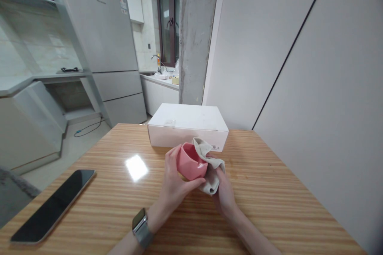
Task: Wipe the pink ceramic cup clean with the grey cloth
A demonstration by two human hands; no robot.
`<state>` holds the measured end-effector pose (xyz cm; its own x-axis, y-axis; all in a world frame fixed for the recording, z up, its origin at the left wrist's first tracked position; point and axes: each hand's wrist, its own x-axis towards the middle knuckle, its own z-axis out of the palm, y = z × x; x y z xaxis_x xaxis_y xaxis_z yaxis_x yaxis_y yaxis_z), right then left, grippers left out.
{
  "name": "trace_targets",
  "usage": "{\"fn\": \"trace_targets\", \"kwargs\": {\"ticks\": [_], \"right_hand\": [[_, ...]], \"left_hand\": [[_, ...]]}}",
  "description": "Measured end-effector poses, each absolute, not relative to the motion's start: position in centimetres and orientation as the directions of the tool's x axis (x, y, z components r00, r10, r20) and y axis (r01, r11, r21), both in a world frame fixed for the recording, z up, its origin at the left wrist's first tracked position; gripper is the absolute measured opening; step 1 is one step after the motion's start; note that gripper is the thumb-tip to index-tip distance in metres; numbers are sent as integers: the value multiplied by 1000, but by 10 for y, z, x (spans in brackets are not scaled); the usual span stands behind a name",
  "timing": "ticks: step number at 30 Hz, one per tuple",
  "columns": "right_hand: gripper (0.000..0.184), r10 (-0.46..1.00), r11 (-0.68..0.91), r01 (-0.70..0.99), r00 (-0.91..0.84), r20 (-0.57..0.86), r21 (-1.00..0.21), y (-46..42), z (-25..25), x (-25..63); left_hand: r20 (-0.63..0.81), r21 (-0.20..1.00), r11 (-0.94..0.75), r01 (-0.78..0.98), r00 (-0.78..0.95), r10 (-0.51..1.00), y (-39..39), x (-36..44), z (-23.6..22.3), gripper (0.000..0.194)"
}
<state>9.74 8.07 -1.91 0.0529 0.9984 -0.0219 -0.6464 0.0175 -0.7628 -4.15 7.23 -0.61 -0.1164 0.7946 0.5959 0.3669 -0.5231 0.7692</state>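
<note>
A small pink faceted pot (190, 164) is tilted in my left hand (175, 179), its opening turned up and toward the right. The fingers wrap its left side and the thumb presses along its lower front. In my right hand (223, 191) is a bunched light grey cloth (213, 167), laid over the pot's right rim and side. Part of the cloth stands up at the pot's opening. Most of the right hand's fingers are hidden behind the cloth. Both hands are above the wooden table (263, 199).
Just behind the hands, a white closed box (188, 125) sits on the table. A dark phone (55, 207) lies at the left edge. A white wall (299, 87) borders the table's right side. Beyond are a refrigerator (95, 36) and a sink counter.
</note>
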Motion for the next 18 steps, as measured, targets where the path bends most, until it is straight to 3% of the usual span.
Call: {"fn": "trace_targets", "kwargs": {"ticks": [3, 5, 7, 12, 15, 18], "right_hand": [[33, 987, -46, -663, 87, -138, -747, 84, -19, 104], [30, 976, -79, -663, 102, -195, -745, 86, -19, 108], [27, 975, -96, -660, 87, -203, -745, 87, -18, 110], [26, 990, -102, -640, 6, -138, -762, 84, -10, 108], [27, 994, -63, -642, 27, -106, -764, 83, -5, 107], [31, 994, -59, -652, 34, -107, -756, 83, -2, 108]], "left_hand": [[567, 804, -534, 262, -63, 821, 73, -46, -4, 48], [535, 834, -512, 204, -71, 842, 75, -48, -4, 33], [484, 870, -471, 143, -71, 872, 78, -49, -6, 40], [288, 955, -276, -113, 103, 952, 83, -55, -8, 82], [300, 954, -293, -71, 161, 940, 81, -57, -3, 81], [363, 931, -366, 6, 109, 925, 77, -54, 1, 78]]}}
